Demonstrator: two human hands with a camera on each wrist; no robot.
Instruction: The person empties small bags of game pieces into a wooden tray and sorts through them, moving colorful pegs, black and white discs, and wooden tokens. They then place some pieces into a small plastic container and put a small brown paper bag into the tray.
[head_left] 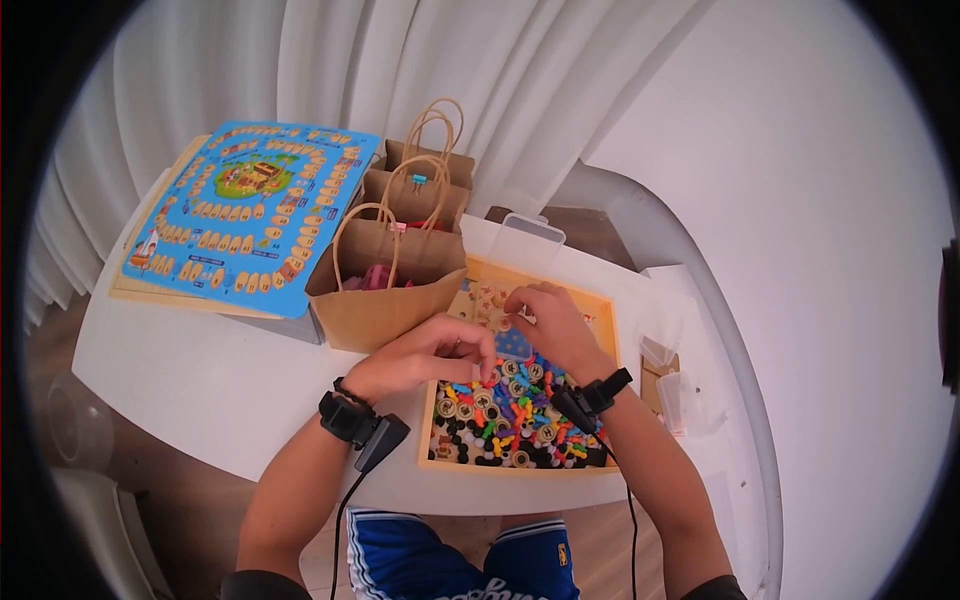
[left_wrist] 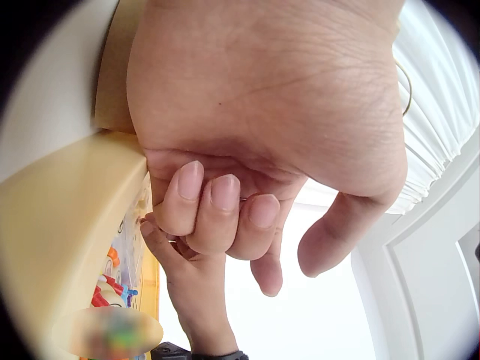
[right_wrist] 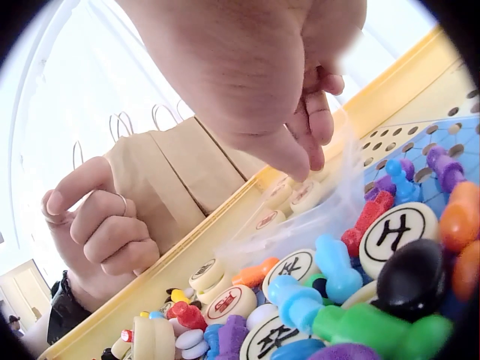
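In the head view my right hand reaches over a yellow wooden tray from the right. The right wrist view shows its thumb and fingertips bent together, pinching a round wooden xiangqi piece. That piece is at a clear plastic box, with other red-marked pieces beside it. My left hand hovers at the tray's left side. Three of its fingers curl loosely toward the palm, index and thumb hang apart, and nothing shows in its grasp. A ring is on one finger.
Mixed colored pegs, black and white pieces and more xiangqi discs fill the tray's near half. Brown paper bags stand left behind it, beside a blue game board. A clear lid lies behind; small plastic boxes lie right.
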